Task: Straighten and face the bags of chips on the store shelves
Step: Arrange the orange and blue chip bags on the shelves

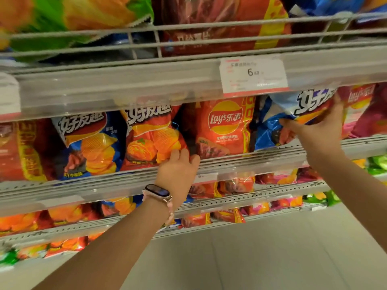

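chip bags (pixel 152 135) upright, blue bag (pixel 293 114) tilted

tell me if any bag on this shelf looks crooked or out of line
Yes. The blue bag gripped by the right hand sits tilted, its top slanting under the price rail, unlike the upright red Lay's bag beside it. The left hand touches the orange-red bag.
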